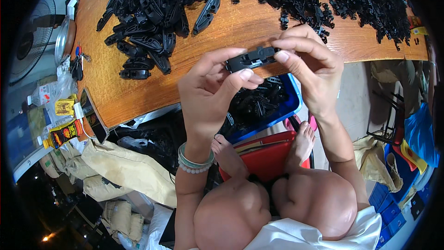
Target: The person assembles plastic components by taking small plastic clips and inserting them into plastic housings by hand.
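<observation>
Between my two hands, just over the near edge of the wooden table (pixel 134 93), is a black plastic part (pixel 252 58), long and narrow with a raised piece on top. My left hand (pixel 210 81) pinches its left end between thumb and fingers. At the other end, my right hand (pixel 311 62) grips with thumb and forefinger, near the raised piece. On the table beyond lies a pile of larger oval black plastic housings (pixel 155 11). To its right are heaps of smaller black plastic pieces (pixel 296 0). Whether a small piece is under my right fingertips is hidden.
Below the table edge, a blue bin (pixel 292 93) holds more black parts. A red seat or box (pixel 259 155) stands between my feet. At left are a fan (pixel 32 41), scissors (pixel 77 53) and a phone or tablet (pixel 95 118). Paper sacks (pixel 129 166) lie lower left.
</observation>
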The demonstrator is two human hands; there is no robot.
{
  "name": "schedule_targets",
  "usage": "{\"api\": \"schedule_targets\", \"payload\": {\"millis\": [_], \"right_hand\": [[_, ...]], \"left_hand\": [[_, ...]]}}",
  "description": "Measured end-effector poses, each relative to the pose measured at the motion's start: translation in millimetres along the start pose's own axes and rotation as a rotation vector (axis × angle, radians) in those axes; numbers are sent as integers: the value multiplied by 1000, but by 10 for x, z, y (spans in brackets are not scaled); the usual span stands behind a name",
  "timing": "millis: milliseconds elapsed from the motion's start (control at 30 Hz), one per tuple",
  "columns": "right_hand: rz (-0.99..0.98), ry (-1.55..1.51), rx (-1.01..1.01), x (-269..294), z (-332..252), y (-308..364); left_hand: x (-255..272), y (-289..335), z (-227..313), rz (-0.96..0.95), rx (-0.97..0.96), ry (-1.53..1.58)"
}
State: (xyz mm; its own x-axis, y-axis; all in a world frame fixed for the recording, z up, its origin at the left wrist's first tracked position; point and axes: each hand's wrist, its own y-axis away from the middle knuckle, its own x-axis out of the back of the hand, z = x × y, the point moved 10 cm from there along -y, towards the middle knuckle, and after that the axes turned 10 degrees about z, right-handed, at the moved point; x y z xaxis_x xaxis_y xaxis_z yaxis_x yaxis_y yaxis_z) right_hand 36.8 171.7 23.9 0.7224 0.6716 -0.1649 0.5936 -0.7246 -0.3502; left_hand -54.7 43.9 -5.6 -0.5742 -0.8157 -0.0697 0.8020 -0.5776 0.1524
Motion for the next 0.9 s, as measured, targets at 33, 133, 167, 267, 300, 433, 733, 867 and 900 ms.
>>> {"api": "schedule_targets", "payload": {"millis": [33,133,167,267,300,433,733,867,900], "right_hand": [[-1,-1,-1,-6,-23,20],[167,118,-116,140,39,107],[166,118,-117,117,21,116],[183,-59,-267,74,78,168],[128,0,-245,49,56,173],[31,59,-192,3,67,209],[-64,243,35,40,-51,169],[-37,149,-125,45,43,186],[-36,148,-125,56,47,176]], "left_hand": [[-24,14,6,-8,0,105],[-104,62,-21,-46,-6,276],[-144,79,-29,-78,-12,341],[-72,89,-199,17,51,313],[-103,87,-176,16,52,314],[-158,81,-129,-45,68,318],[-102,88,-85,-32,26,107],[-165,94,-56,-75,7,115],[-155,95,-62,-65,22,111]]}}
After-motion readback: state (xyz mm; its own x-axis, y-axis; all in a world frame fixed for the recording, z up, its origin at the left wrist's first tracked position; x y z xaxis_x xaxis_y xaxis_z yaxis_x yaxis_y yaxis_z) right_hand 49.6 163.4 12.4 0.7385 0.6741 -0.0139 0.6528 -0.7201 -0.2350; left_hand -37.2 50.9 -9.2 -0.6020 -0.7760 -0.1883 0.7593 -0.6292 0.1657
